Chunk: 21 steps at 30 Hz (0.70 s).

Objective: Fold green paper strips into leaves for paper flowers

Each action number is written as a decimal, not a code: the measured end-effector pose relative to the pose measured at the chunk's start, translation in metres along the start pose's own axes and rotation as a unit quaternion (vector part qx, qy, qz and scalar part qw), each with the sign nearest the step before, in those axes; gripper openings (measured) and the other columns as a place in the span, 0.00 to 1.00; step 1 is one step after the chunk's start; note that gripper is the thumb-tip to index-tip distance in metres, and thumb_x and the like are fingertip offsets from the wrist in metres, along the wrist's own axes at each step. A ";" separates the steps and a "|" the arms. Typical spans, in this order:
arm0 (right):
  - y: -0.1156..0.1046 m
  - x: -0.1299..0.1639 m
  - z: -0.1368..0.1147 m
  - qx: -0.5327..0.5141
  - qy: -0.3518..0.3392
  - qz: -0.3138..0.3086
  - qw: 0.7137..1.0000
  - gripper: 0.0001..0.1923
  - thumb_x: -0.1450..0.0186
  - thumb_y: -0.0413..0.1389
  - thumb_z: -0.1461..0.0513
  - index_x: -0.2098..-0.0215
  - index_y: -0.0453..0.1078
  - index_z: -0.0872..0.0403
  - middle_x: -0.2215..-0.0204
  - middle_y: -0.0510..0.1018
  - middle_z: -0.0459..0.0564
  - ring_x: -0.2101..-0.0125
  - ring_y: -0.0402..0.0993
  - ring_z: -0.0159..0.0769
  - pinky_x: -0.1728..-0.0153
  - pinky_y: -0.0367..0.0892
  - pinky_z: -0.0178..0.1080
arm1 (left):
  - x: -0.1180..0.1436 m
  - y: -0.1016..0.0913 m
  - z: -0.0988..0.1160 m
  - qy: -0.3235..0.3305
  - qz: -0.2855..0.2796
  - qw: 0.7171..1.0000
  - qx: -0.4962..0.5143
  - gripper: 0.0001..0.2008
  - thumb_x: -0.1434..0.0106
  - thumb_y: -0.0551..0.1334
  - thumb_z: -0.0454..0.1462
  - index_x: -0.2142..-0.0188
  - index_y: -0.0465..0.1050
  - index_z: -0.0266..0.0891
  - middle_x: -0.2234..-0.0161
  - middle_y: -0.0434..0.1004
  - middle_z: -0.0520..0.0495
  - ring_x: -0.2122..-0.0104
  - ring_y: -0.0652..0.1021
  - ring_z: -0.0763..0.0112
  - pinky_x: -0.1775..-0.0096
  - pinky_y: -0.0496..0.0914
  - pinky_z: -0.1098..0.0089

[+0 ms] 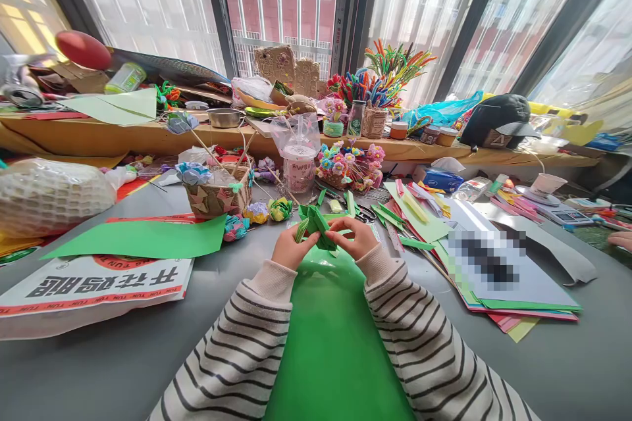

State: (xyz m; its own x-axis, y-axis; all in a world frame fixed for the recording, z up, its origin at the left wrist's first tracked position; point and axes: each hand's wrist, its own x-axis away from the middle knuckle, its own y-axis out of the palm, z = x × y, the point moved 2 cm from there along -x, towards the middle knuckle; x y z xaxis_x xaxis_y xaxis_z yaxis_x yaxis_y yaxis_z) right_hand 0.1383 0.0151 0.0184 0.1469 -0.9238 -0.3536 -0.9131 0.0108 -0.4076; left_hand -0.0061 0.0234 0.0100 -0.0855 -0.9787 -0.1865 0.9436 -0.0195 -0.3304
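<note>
Both of my hands meet over the far end of a glossy green mat (pixel 340 348). Between them is a folded green paper piece (pixel 320 222) with several pointed flaps. My left hand (pixel 292 248) pinches its left side with thumb and fingers. From the right, my right hand (pixel 356 237) grips the other side, its fingers bent against the folds. Just left of my hands lie a yellow-green paper flower (pixel 280 209) and a purple-and-yellow one (pixel 256 213). Behind the folded piece, other green paper strips and scissors (pixel 366 214) lie on the table.
A green sheet (pixel 143 238) rests on a printed bag (pixel 108 286) at left. A basket (pixel 217 198) of paper flowers and a plastic cup (pixel 299 171) stand behind. Stacked papers (pixel 523 276) lie at right. Another person's hand (pixel 621 239) shows at the right edge.
</note>
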 end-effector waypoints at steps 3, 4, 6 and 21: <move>0.002 -0.002 0.005 -0.039 0.017 0.000 0.999 0.11 0.49 0.52 0.56 0.73 0.63 0.57 0.75 0.71 0.49 0.73 0.69 0.30 0.73 0.65 0.34 | 0.000 0.000 0.000 0.001 -0.005 1.000 -0.007 0.13 0.56 0.58 0.43 0.76 0.68 0.34 0.82 0.66 0.52 0.81 0.65 0.76 0.79 0.59 0.75; 0.002 -0.003 0.006 -0.053 0.018 0.005 0.998 0.11 0.49 0.53 0.56 0.72 0.62 0.57 0.75 0.71 0.48 0.74 0.69 0.30 0.72 0.65 0.34 | 0.000 0.000 0.000 -0.001 -0.006 1.000 -0.011 0.13 0.56 0.58 0.43 0.77 0.68 0.34 0.83 0.65 0.53 0.81 0.65 0.76 0.79 0.59 0.75; 0.002 -0.005 0.010 -0.081 0.017 0.013 0.996 0.12 0.49 0.53 0.57 0.71 0.62 0.56 0.75 0.71 0.48 0.72 0.69 0.31 0.71 0.65 0.34 | 0.000 0.000 0.000 -0.002 -0.008 1.000 -0.018 0.13 0.56 0.58 0.43 0.78 0.67 0.34 0.84 0.64 0.54 0.82 0.64 0.77 0.79 0.59 0.75; -0.002 0.000 -0.005 0.030 0.003 0.052 0.998 0.11 0.49 0.52 0.56 0.72 0.68 0.56 0.75 0.74 0.49 0.74 0.69 0.32 0.75 0.64 0.33 | 0.003 0.002 0.005 0.034 -0.019 0.998 -0.056 0.12 0.55 0.57 0.43 0.82 0.64 0.35 0.84 0.60 0.54 0.80 0.62 0.78 0.77 0.58 0.76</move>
State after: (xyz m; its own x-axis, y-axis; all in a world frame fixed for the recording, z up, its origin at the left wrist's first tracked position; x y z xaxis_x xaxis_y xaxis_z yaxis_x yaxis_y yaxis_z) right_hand 0.1380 0.0131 0.0235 0.0506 -0.9191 -0.3908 -0.8989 0.1286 -0.4188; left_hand -0.0034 0.0200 0.0132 -0.1455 -0.9615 -0.2331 0.8979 -0.0294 -0.4392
